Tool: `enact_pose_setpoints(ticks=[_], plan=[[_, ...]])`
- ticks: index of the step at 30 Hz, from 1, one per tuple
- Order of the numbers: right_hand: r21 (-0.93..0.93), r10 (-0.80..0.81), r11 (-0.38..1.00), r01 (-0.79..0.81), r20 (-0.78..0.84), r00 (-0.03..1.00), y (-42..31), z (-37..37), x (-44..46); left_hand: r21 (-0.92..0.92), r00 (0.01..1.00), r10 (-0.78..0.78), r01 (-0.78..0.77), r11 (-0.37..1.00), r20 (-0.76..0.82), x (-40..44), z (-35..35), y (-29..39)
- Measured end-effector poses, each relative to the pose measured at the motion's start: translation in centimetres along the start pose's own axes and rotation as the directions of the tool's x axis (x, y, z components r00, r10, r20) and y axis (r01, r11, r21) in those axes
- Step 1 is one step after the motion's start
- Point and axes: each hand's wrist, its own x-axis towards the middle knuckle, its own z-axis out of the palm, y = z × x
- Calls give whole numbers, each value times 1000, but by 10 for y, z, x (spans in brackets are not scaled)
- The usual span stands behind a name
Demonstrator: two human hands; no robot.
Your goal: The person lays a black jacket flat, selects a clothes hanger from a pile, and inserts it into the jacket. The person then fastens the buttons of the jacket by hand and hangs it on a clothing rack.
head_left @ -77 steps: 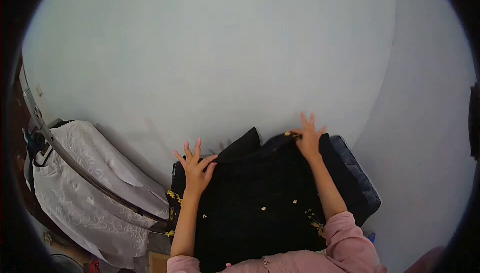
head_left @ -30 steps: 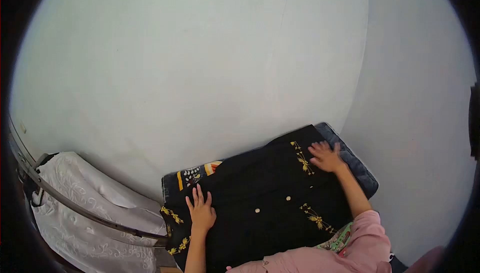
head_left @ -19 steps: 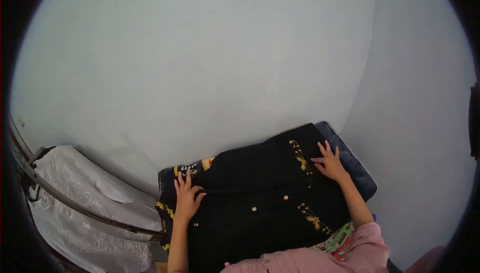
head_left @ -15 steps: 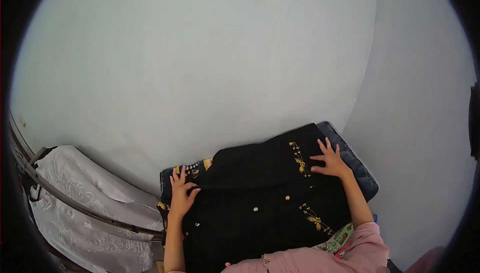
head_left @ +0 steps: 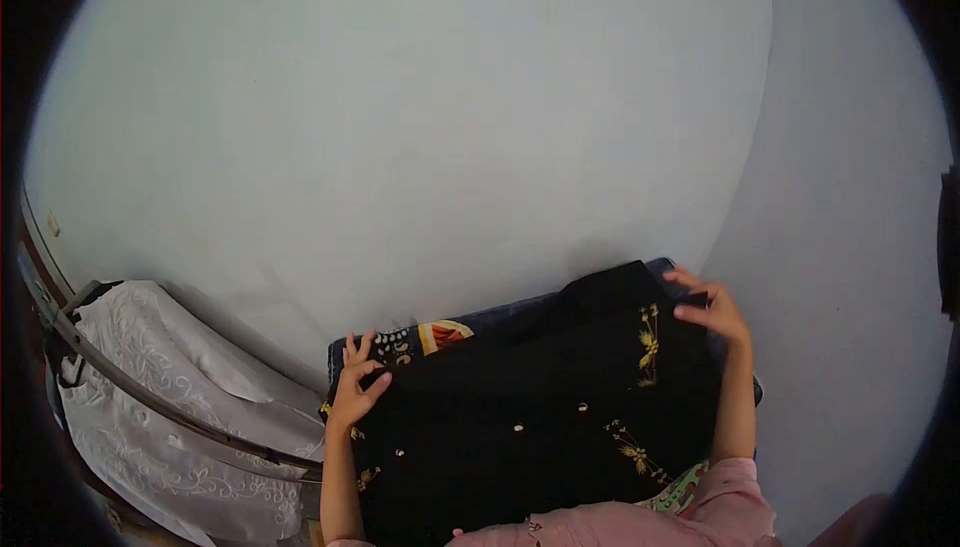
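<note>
A black shirt (head_left: 480,467) with yellow floral embroidery and a row of light buttons lies spread in front of me. At its left edge, my left hand (head_left: 358,387) pinches the cloth between thumb and forefinger, the other fingers stretched out. My right hand (head_left: 715,312) is closed on the shirt's far right edge and holds a bit of black cloth raised between thumb and fingers. Beneath the shirt, a dark blue patterned pad (head_left: 400,345) shows along the far side, with an orange and white motif.
To the left, a white embroidered garment (head_left: 180,387) hangs by a curved metal rail (head_left: 150,387). A pale wall (head_left: 450,127) rises directly behind the pad, with a corner on the right. Green patterned cloth (head_left: 680,492) shows near my right sleeve.
My right hand has gone from spread flat on the shirt to gripping its edge, moving right. The shirt's upper right part has shifted right, uncovering more of the pad's pattern.
</note>
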Motion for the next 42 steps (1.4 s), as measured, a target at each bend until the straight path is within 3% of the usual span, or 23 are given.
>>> enact_pose_setpoints(ticks=[1,3,4,5,6,8,10,12,13,14,15,17,18,19,21,23,24,25,27,31,35,38,42], plan=[[0,3,1000,-3,-3,1000,4,-1,12,-1,1000,1,-1,1000,4,8,5,5],[-167,31,982,-84,-294,955,27,3,39,282,969,-156,206,937,-190,24,29,18],[-165,34,983,-86,-298,954,20,19,45,403,962,-106,203,892,-250,30,44,16],[-576,98,752,-319,-381,919,15,43,55,517,951,-46,206,831,-304,36,59,14],[-814,106,316,-488,-480,871,11,62,65,554,950,-31,209,806,-312,41,73,17],[-849,81,342,-404,-401,912,39,108,84,587,964,-88,224,778,-251,45,94,21],[-921,-137,363,-144,-205,969,25,175,86,600,967,-135,241,763,-216,46,108,22],[-823,-101,539,177,146,984,15,242,80,671,966,-173,257,696,-190,46,128,5],[-731,-194,505,459,422,886,8,266,71,671,967,-173,253,697,-184,43,135,-7],[-490,-354,592,640,555,753,27,277,62,667,972,-135,232,708,-195,39,138,-22],[-456,-289,560,692,675,679,34,267,60,663,974,-92,210,718,-208,36,138,-27],[-702,-18,549,454,534,846,73,210,65,671,973,-99,217,709,-210,34,134,-26],[-786,105,563,258,377,920,96,167,68,654,973,-130,226,722,-192,35,134,-23],[-882,168,463,86,183,969,107,125,65,632,971,-163,238,738,-175,35,133,-20],[-908,363,302,-291,-172,916,127,60,46,640,971,-150,236,731,-186,36,138,-22],[-793,551,203,-574,-392,737,126,30,39,686,974,-100,214,695,-203,37,141,-27],[-797,556,197,-572,-389,734,122,32,33,720,972,-68,214,660,-226,37,142,-26],[-801,448,280,-530,-379,810,114,42,30,717,971,-80,222,661,-227,36,142,-21],[-766,271,522,-376,-269,924,96,70,24,721,974,126,48,691,-186,35,131,-11],[-727,191,685,-37,132,973,41,127,9,687,971,148,22,726,-188,-13,86,63],[-560,84,802,208,452,888,12,176,7,648,966,-152,253,718,-208,-88,44,95],[-496,46,821,284,553,832,6,218,14,659,905,-348,419,625,-246,-127,41,95],[-404,-80,784,472,688,722,-15,281,16,625,798,-414,601,498,-438,-151,51,78]])
